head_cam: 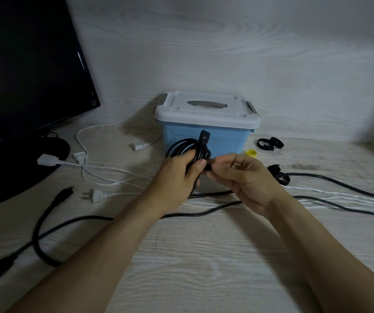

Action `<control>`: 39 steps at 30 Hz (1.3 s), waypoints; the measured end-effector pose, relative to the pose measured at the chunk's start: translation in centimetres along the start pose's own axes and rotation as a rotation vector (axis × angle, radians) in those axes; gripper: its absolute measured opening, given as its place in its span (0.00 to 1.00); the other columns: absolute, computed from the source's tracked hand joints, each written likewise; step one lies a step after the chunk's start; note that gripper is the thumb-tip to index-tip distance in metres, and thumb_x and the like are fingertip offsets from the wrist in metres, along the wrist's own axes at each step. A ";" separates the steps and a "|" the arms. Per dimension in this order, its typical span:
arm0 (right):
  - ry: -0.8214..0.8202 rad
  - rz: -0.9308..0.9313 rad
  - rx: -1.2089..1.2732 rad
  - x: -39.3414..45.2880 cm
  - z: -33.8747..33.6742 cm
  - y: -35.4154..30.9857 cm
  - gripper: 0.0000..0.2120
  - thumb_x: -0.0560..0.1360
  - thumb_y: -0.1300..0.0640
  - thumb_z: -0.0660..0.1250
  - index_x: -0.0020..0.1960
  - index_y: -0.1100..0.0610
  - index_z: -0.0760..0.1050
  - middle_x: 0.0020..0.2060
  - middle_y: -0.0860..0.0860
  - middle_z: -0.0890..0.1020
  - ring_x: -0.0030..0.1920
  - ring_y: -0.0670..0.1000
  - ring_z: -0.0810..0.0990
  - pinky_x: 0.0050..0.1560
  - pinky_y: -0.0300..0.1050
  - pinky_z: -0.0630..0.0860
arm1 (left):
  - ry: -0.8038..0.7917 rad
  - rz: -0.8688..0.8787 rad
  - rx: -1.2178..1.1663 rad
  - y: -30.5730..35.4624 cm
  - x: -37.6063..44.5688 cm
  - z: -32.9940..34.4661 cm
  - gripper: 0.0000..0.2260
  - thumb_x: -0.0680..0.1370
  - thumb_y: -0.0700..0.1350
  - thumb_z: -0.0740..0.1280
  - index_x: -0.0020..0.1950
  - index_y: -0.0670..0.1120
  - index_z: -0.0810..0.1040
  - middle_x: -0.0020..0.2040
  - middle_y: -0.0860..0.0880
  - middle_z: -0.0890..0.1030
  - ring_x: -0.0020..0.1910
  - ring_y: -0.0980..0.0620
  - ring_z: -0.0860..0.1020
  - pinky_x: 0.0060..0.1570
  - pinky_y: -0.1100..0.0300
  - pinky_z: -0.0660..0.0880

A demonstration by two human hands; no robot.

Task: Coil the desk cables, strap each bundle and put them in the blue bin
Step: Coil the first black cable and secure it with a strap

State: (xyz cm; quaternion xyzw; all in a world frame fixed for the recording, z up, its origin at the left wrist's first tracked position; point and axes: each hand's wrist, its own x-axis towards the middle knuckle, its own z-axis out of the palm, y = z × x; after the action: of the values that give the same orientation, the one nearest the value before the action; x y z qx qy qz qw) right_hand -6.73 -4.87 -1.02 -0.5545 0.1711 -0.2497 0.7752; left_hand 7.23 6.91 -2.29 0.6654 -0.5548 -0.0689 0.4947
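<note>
Left hand: the left hand is closed tight around a black cable coil. The thumb lies across the loops.
Right hand: the right hand pinches something small and black right beside the coil. It looks like a strap, but it is too hidden to tell for sure.
Black cable coil: it is held up off the desk, in front of the blue bin. One plug end sticks up from the top of the loops.
Blue bin: it sits on the desk just behind the hands. Its white lid is on.
Black straps: two rolled ones lie to the right of the bin. More lie near the right hand.
Yellow bit: a small yellow thing peeks out beside the bin.
White cables: loose white cables lie on the left.
Thick black cable: a long one runs across the desk under the arms.
Monitor: a dark monitor stands far left.
</note>
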 end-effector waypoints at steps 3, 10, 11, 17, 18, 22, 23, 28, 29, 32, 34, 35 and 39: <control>-0.001 -0.237 -0.559 -0.2 0.0 0.1 0.10 0.67 0.67 0.78 0.47 0.64 0.82 0.46 0.59 0.86 0.49 0.60 0.85 0.57 0.52 0.82 | -0.045 0.014 0.038 -0.2 -0.2 0.2 0.09 0.83 0.46 0.60 0.57 0.45 0.78 0.41 0.49 0.82 0.38 0.54 0.81 0.41 0.56 0.78; -0.057 -0.548 -1.106 -0.3 -1.0 -0.4 0.04 0.69 0.60 0.79 0.39 0.59 0.85 0.36 0.48 0.85 0.37 0.46 0.83 0.40 0.47 0.79 | -0.131 -0.047 0.099 0.0 -0.1 0.0 0.11 0.84 0.45 0.58 0.44 0.52 0.75 0.35 0.55 0.78 0.34 0.61 0.77 0.36 0.65 0.70; -0.088 -0.600 -1.127 -0.2 -1.0 -0.3 0.05 0.69 0.59 0.79 0.39 0.59 0.84 0.37 0.48 0.84 0.39 0.45 0.81 0.40 0.42 0.78 | -0.171 -0.053 0.110 0.2 -0.2 0.0 0.12 0.84 0.44 0.58 0.41 0.52 0.74 0.34 0.55 0.77 0.33 0.61 0.76 0.36 0.65 0.69; -0.137 -0.768 -1.133 -0.1 -0.7 0.0 0.04 0.75 0.60 0.73 0.46 0.61 0.80 0.49 0.51 0.81 0.52 0.51 0.79 0.55 0.43 0.74 | -0.290 -0.258 -0.192 1.3 -0.2 -0.4 0.15 0.74 0.53 0.61 0.35 0.44 0.74 0.31 0.48 0.76 0.32 0.50 0.72 0.36 0.53 0.67; -0.148 -0.744 -1.128 0.0 -0.7 0.1 0.04 0.76 0.60 0.72 0.47 0.61 0.79 0.48 0.51 0.82 0.51 0.52 0.80 0.55 0.47 0.75 | -0.316 -0.277 -0.257 1.3 -0.1 -0.6 0.13 0.70 0.53 0.62 0.34 0.45 0.75 0.31 0.46 0.75 0.32 0.49 0.72 0.37 0.53 0.66; -0.178 -0.728 -1.101 0.4 -0.7 0.3 0.03 0.77 0.61 0.71 0.47 0.61 0.79 0.44 0.52 0.81 0.47 0.53 0.80 0.49 0.49 0.76 | -0.396 -0.213 -0.058 1.4 -0.2 -0.8 0.06 0.73 0.46 0.65 0.37 0.55 0.74 0.34 0.53 0.75 0.34 0.54 0.72 0.39 0.52 0.69; -0.182 -0.733 -1.096 0.4 -0.8 0.3 0.03 0.77 0.62 0.71 0.47 0.61 0.78 0.44 0.52 0.81 0.46 0.52 0.80 0.48 0.47 0.76 | -0.384 -0.180 -0.004 1.4 -0.3 -0.6 0.08 0.77 0.45 0.66 0.41 0.57 0.74 0.36 0.55 0.76 0.35 0.57 0.73 0.40 0.53 0.71; -0.193 -0.715 -1.104 0.7 -1.3 0.3 0.04 0.77 0.62 0.72 0.46 0.61 0.77 0.44 0.51 0.79 0.45 0.49 0.78 0.47 0.39 0.73 | -0.244 -0.190 -0.033 1.0 -0.6 -0.1 0.12 0.77 0.42 0.71 0.55 0.55 0.74 0.49 0.56 0.81 0.50 0.60 0.79 0.51 0.62 0.75; -0.194 -0.710 -1.114 0.8 -1.3 0.5 0.04 0.76 0.61 0.71 0.46 0.61 0.77 0.44 0.51 0.79 0.45 0.50 0.78 0.47 0.40 0.74 | -0.205 -0.193 -0.021 0.8 -0.5 0.0 0.14 0.75 0.43 0.74 0.56 0.52 0.73 0.52 0.54 0.81 0.53 0.59 0.79 0.51 0.64 0.74; -0.194 -0.701 -1.113 0.9 -1.5 0.5 0.04 0.76 0.60 0.71 0.46 0.60 0.77 0.44 0.51 0.79 0.44 0.51 0.78 0.45 0.43 0.75 | -0.073 -0.196 -0.018 0.7 -0.6 0.3 0.16 0.69 0.44 0.79 0.48 0.50 0.73 0.47 0.51 0.83 0.47 0.60 0.81 0.46 0.65 0.76; -0.193 -0.682 -1.098 0.9 -1.6 0.4 0.04 0.77 0.61 0.71 0.46 0.60 0.76 0.43 0.50 0.78 0.43 0.50 0.77 0.44 0.41 0.73 | -0.017 -0.175 -0.056 0.7 -0.5 0.3 0.16 0.66 0.44 0.81 0.42 0.49 0.74 0.43 0.50 0.84 0.44 0.60 0.82 0.45 0.64 0.77; -0.190 -0.670 -1.091 0.9 -1.6 0.4 0.05 0.77 0.62 0.71 0.46 0.59 0.76 0.43 0.49 0.78 0.42 0.48 0.77 0.43 0.39 0.72 | 0.002 -0.168 -0.079 0.6 -0.5 0.4 0.16 0.64 0.43 0.82 0.41 0.47 0.76 0.42 0.50 0.84 0.44 0.60 0.82 0.45 0.66 0.77; -0.162 -0.650 -1.060 0.7 -1.6 0.3 0.06 0.76 0.61 0.72 0.45 0.55 0.75 0.42 0.48 0.78 0.41 0.44 0.77 0.43 0.33 0.70 | 0.057 -0.157 -0.096 0.7 -0.3 0.4 0.10 0.64 0.43 0.82 0.40 0.49 0.84 0.41 0.53 0.85 0.43 0.57 0.82 0.48 0.62 0.77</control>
State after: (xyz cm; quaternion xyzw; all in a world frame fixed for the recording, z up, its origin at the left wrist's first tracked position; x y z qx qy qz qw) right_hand -6.98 -6.47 -1.78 -0.9045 0.0351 -0.3109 0.2897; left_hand 6.35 6.99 -2.14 0.6841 -0.4828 -0.1149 0.5345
